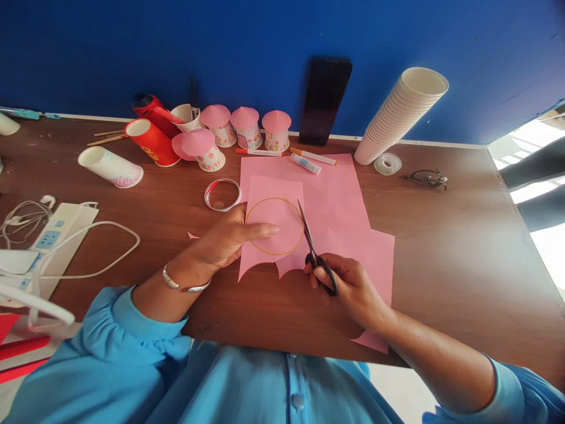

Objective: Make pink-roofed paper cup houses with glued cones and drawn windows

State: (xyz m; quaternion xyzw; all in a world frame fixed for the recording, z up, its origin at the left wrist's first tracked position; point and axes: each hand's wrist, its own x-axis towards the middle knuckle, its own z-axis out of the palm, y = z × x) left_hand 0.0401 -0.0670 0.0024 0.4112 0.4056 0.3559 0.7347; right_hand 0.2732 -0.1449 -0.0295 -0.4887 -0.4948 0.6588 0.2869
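My left hand (pixel 229 235) pinches a piece of pink paper (pixel 282 188) by its left side, thumb on top. A yellowish circle is drawn on this piece, and its lower edge has curved cuts. In my right hand (pixel 348 282) is a pair of black-handled scissors (pixel 311 241), my fingers in the loops. The blades point up and away, beside the right side of the drawn circle, and look nearly closed. Beneath lies a larger pink sheet (pixel 339 200) with cut-out edges. A tape roll (pixel 222 195) rests just beyond my left hand.
Several paper cups with pink cone tops (pixel 276 131) stand near the blue wall. Markers (pixel 313 156) and a glue stick (pixel 305 164) lie by the sheet. A phone (pixel 325 100) leans behind. Right are stacked cups (pixel 399 115); left are a power strip (pixel 57 241) and cables.
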